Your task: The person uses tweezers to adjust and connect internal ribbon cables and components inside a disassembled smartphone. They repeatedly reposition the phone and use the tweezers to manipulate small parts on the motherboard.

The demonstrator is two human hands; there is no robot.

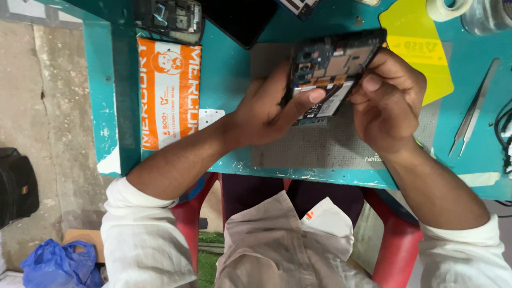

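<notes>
The opened dark smartphone with exposed blue circuit board [332,69] — light, rigid, fragile — is gripped by its edges: left hand [266,109] at 8 o'clock, right hand [386,98] at 4 o'clock, above the teal bench [234,69].

The opened phone [332,64] is partly covered: the left hand [266,109] hides its lower left side and the right hand [386,98] its right end, so how the fingers grip its back cannot be told. Its small board parts are too fine to make out. At the top edge, a second opened device [170,18], a dark screen panel [240,18], a tape roll [448,8] and a clear container [488,15] are cut off. Black cables [502,128] run out at the right edge. A dark bag [17,186] is cropped at the left.
</notes>
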